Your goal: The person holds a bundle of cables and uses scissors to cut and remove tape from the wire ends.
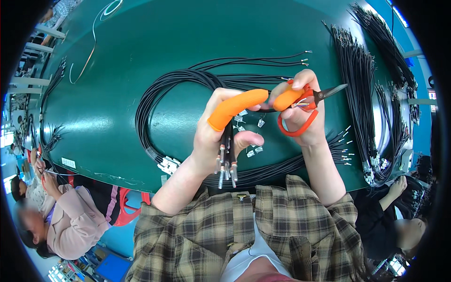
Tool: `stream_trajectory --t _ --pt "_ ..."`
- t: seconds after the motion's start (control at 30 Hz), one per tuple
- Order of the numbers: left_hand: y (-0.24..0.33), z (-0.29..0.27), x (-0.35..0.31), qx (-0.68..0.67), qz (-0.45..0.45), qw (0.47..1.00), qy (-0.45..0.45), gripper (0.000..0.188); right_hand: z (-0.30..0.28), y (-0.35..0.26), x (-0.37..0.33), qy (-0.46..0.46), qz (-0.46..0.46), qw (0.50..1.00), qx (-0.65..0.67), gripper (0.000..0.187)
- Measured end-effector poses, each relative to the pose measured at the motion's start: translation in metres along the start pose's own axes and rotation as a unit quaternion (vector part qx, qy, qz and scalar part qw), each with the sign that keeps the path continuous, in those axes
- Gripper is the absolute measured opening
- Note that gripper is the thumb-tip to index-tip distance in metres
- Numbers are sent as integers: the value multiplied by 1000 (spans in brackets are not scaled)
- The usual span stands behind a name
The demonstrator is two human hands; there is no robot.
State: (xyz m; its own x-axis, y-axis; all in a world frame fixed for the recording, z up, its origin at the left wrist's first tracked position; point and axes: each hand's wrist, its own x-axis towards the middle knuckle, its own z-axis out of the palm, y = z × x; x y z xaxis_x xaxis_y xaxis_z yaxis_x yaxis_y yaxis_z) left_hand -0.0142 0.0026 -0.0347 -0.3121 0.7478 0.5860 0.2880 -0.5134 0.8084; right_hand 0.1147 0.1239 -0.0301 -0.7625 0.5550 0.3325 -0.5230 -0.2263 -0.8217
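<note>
My left hand (pixel 204 136), an orange finger cot on its index finger, is closed round a bundle of black cables (pixel 228 145). Stripped, pale ends of the bundle hang below the palm. My right hand (pixel 310 124), also with an orange finger cot, holds red-handled scissors (pixel 331 92), blades pointing right and away. Its fingers also pinch a cable end with thin coloured wires (pixel 300 102) fanning out. The cable runs between both hands. Beyond my left hand, a large coil of black cables (pixel 145 103) lies on the green table (pixel 103 122).
Small clear plastic pieces (pixel 260 122) are scattered between my hands. White connectors (pixel 168 165) end the coil. Thick cable bundles (pixel 354 80) lie at the right, and a thin loose wire (pixel 89 56) at the far left. Co-workers sit on both sides, one in a pink jacket (pixel 77 225).
</note>
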Motion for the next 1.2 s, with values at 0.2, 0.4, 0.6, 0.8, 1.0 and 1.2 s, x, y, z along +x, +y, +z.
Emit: stream_trajectory --t 0.2,0.4,0.6,0.8,1.0,1.2 --pt "5 -9 -4 -190 -37 971 141 31 -7 -10 -3 91 38 995 20 34" --pt "12 -1 1 -43 -121 989 67 39 9 0 -1 -14 57 998 -12 34" --pt "10 -4 2 -6 -73 996 49 34 17 -2 -1 -39 52 995 -75 34" --pt "13 -1 -1 -23 -54 996 74 26 17 -2 -4 -50 37 991 -117 33" --pt "16 -4 2 14 -54 996 65 21 17 -7 -3 -46 11 986 -163 37" --pt "13 -1 9 -8 -67 995 75 18 13 -7 -2 -29 -29 982 -187 46"
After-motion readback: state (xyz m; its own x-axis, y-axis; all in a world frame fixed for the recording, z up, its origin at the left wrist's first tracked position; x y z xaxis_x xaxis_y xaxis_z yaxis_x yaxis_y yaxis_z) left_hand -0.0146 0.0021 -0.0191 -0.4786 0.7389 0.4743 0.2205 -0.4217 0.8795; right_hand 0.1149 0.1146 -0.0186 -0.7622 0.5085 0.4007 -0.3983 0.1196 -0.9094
